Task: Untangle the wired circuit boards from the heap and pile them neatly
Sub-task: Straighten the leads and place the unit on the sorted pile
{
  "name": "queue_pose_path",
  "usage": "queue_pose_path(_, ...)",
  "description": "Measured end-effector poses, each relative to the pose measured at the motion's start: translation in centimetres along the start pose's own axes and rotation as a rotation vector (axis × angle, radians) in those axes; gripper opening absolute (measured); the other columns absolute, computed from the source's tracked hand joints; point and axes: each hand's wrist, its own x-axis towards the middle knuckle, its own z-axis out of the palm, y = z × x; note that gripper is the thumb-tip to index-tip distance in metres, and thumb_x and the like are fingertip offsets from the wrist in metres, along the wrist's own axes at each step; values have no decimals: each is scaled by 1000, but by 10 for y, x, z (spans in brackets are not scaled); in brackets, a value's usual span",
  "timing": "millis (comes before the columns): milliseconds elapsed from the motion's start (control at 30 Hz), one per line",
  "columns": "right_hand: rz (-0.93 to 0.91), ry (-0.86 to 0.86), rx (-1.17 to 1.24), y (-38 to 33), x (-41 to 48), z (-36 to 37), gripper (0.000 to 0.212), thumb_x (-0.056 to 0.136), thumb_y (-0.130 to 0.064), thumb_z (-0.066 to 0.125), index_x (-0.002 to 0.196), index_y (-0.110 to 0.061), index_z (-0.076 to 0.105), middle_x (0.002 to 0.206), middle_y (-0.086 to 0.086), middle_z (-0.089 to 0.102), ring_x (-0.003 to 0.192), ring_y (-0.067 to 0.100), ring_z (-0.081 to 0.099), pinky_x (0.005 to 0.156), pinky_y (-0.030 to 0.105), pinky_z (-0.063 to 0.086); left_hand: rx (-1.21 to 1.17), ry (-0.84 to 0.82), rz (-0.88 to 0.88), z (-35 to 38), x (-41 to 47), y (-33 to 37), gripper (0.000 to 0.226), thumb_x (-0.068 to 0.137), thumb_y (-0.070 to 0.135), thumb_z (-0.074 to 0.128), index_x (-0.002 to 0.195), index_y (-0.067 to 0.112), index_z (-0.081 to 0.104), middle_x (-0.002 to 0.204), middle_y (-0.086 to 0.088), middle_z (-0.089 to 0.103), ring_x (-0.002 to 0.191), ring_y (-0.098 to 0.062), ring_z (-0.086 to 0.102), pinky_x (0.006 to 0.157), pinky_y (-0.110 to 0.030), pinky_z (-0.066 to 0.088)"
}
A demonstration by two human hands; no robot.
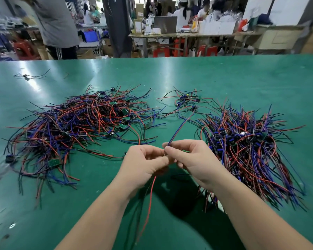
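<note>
Roughly halfway, I judge; your left hand (pixel 145 163) and right hand (pixel 193 159), close together, pinch wires (pixel 181 127); tangled heap (pixel 76 127) and neat pile (pixel 251 152) look equally large

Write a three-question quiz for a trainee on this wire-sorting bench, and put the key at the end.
1. True or false: the right hand pinches a blue wire that runs up toward the small cluster of boards.
2. Multiple choice: the tangled heap lies A. left of the hands; B. right of the hands; C. in the person's lap.
3. Short answer: what colour is the bright wire hanging below the left hand?

Key: 1 true; 2 A; 3 red.
</note>
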Motion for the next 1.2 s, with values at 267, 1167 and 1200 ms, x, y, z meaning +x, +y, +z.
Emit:
queue_pose_path(267,-31,175,-10,-16,7,-23,9,82,-8,69,74,-11,70,59,-2,63,53,6,55,44,14,36,47,-213,-137,7,-7,1,12,72,2,78,74,7,67,62,-7,69,50,-12,63,48,-20,49)
queue_pose_path(1167,158,-78,263,-29,-1,-40,30,76,16,60,95,-7,64,78,11,65,64,15,65,60,22,56,-741,-182,-13,1,-7,17,52,36,30,97,76,19,65,89,-7,74,68,-13,70,66,-25,58)
queue_pose_path(1200,129,-130,201,-26,-3,-33,31,73,13,65,96,-8,65,76,8,65,64,13,64,60,20,55,-778,-140,-27,2,-7,18,56,38,30,95,81,17,62,88,-5,75,66,-10,69,66,-24,58)
